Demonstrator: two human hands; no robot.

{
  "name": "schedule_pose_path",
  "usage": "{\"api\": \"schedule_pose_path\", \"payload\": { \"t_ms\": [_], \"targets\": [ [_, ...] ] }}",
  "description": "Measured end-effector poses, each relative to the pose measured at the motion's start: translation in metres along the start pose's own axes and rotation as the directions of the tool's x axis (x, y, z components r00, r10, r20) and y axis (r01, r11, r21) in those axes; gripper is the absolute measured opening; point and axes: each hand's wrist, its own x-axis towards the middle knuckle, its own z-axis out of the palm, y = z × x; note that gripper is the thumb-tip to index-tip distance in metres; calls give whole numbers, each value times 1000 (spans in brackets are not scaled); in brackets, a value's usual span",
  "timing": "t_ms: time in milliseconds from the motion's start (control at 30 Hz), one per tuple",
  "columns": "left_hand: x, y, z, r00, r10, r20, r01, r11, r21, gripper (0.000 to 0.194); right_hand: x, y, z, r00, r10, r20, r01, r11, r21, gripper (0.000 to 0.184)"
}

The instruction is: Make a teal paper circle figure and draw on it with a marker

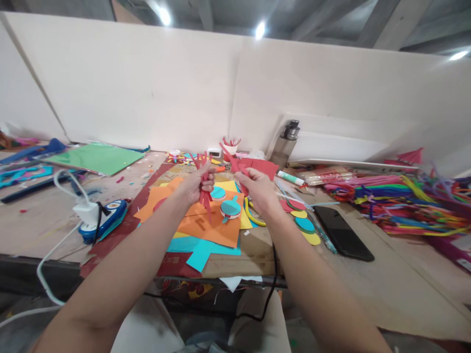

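Observation:
A bunch of thin red paper strips (205,198) is gripped in my left hand (198,184), its ends sticking out above and below the fist. My right hand (254,185) pinches a red paper piece (237,166) between thumb and fingers, a little to the right of the bunch; its exact shape is partly hidden. Both hands are raised over orange paper sheets (217,230). Below and between them are two small round pieces with blue tops, one blue disc (230,208) nearer me and another blue disc (218,192) behind it. Red paper (263,167) lies behind my right hand.
At right are a black phone (344,233), coloured paper circles (304,224), a glue stick (290,177) and a pile of pipe cleaners (397,201). A dark bottle (285,144) stands by the white partition (147,83). At left are a blue power strip (106,220) and green sheets (97,158).

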Motion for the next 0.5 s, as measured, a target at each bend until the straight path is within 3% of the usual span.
{"api": "schedule_pose_path", "payload": {
  "t_ms": [133, 300, 400, 500],
  "targets": [
    [-2, -12, 8, 995, 50, 90, -57, 995, 80, 32, -3, 13, 10, 989, 0, 150, 28, 983, -183, 24],
    [1, -14, 4, 981, 190, 40, -193, 969, 156, 20, -5, 24, 17, 983, 102, 155, -28, 907, -420, 27],
    [3, -10, -1, 981, 194, 32, -196, 962, 189, 22, -3, 24, 16, 977, 124, 174, -47, 918, -395, 30],
    [1, 0, -2, 973, 230, -4, -226, 958, 176, 23, -1, 20, 11, 980, 119, 162, -74, 963, -259, 36]
  ]
}}
